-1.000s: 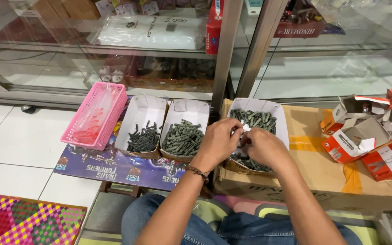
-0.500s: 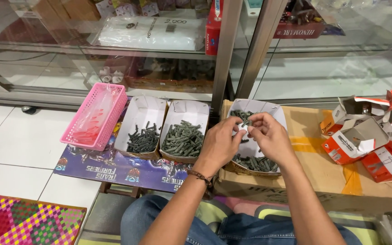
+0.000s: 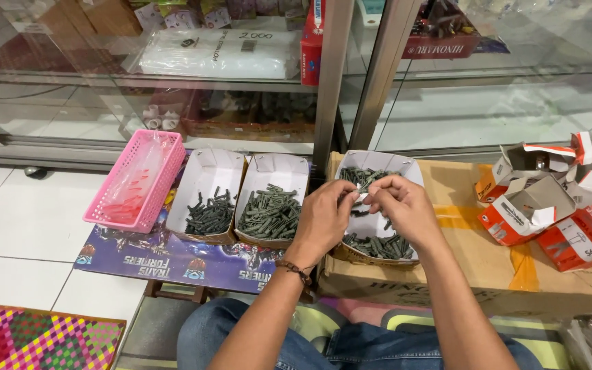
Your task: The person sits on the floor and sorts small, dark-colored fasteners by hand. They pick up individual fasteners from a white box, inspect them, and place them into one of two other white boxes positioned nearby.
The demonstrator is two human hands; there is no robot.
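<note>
Small dark grey plug (image 3: 360, 194) was pinched between the fingertips of the left hand (image 3: 325, 218) and the right hand (image 3: 405, 207); both hands were brought together, fingers closed on this one piece, knuckles nearly touching. A beaded bracelet (image 3: 294, 270) sat on the left wrist. The hands hovered directly over the right-hand white tray (image 3: 405, 170), which held more of the same grey plugs (image 3: 378, 245), heaped at its near and far ends with bare white between.

That tray rested on a flat brown cardboard box (image 3: 460, 274) with a strip of orange tape across it. Left of the box stood two more white trays: the middle tray (image 3: 279, 171) with a full heap of plugs, the left tray (image 3: 210, 175) with a smaller, darker heap. Both sat on a purple printed sheet (image 3: 159, 260). Beside the left tray, a pink plastic basket (image 3: 114, 209) held clear plastic bags.

On the right end of the cardboard box lay several torn-open red and white cartons (image 3: 549, 199).

Surroundings: white tiled floor (image 3: 22, 226), a woven multicoloured mat (image 3: 35, 339) at near left, and a glass display cabinet (image 3: 173, 96) with metal frame posts behind the trays, its shelves holding packaged goods. The person's blue jeans (image 3: 351, 342) showed at the bottom edge
</note>
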